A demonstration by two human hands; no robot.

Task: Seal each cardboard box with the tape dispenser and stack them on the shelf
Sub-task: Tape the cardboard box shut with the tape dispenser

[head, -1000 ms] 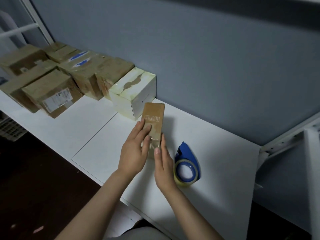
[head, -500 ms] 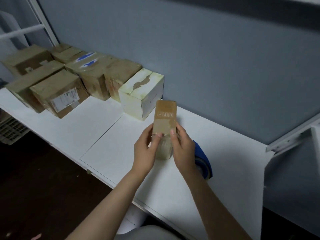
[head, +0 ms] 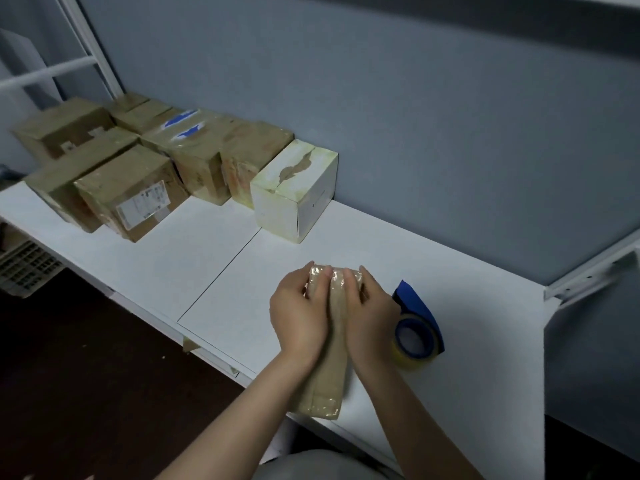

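Shelf [head: 485, 341]: box [head: 327, 386] gripped between left hand [head: 299, 313], right hand [head: 370, 317].

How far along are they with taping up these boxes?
Mostly done: several taped boxes and a white box line the wall on the shelf. The left hand and right hand grip a narrow box glossy with tape. It is not yet placed with the others; the tape dispenser lies beside the right hand.

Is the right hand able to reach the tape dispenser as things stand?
Probably yes. The tape dispenser lies just beside the right hand, nothing between them. But that hand grips the small box and must let go first.
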